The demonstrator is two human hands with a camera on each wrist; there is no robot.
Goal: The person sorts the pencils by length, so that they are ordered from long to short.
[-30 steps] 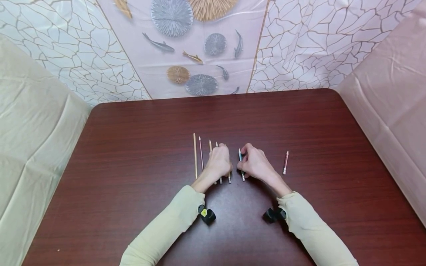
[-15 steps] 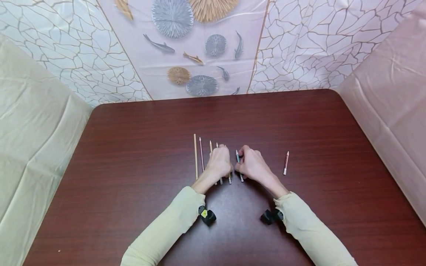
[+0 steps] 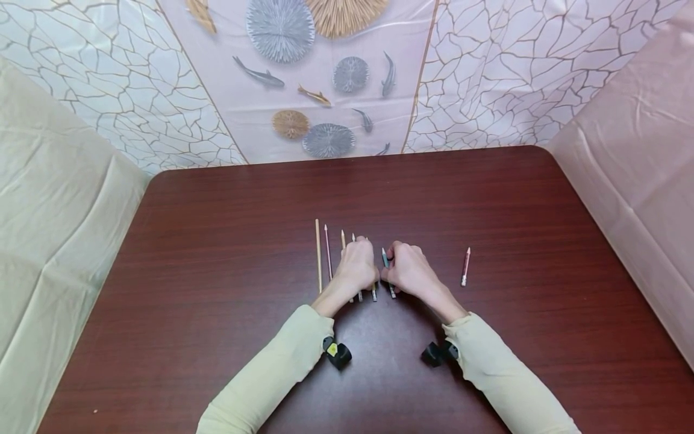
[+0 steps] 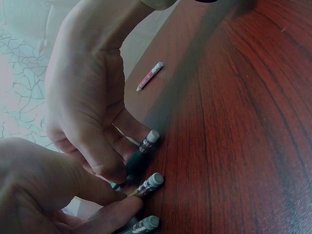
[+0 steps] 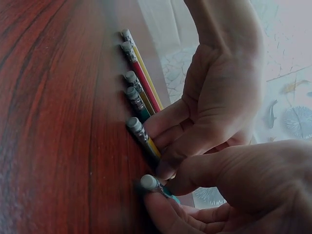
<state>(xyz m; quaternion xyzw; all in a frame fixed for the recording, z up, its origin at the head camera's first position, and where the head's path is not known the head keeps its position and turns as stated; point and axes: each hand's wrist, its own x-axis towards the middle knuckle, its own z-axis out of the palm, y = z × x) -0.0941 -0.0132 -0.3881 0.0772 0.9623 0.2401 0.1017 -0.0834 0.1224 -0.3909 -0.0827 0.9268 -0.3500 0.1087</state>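
Note:
My right hand (image 3: 411, 270) pinches a teal pencil (image 3: 385, 258) between thumb and fingers. The pencil lies on the table, tip away from me, and its white eraser (image 5: 149, 182) pokes out below the fingers. Close by on the left, my left hand (image 3: 356, 265) has thumb and finger on a yellow pencil (image 4: 139, 190), whose middle they cover. Further left lie a long yellow pencil (image 3: 318, 253), a red pencil (image 3: 328, 253), another yellowish pencil (image 3: 343, 238) and a green pencil (image 5: 139, 105), the last two partly hidden by the left hand.
A short red pencil (image 3: 465, 266) lies apart on the right side of the brown table (image 3: 217, 241). Patterned cloth (image 3: 347, 108) hangs behind the far edge, and pale cloth (image 3: 49, 241) covers the sides. Both wrists wear small black cameras.
My right hand has slid left with the teal pencil, closing the gap to the left hand. The pencil's tip has turned a little to the left. My left hand has stayed in place.

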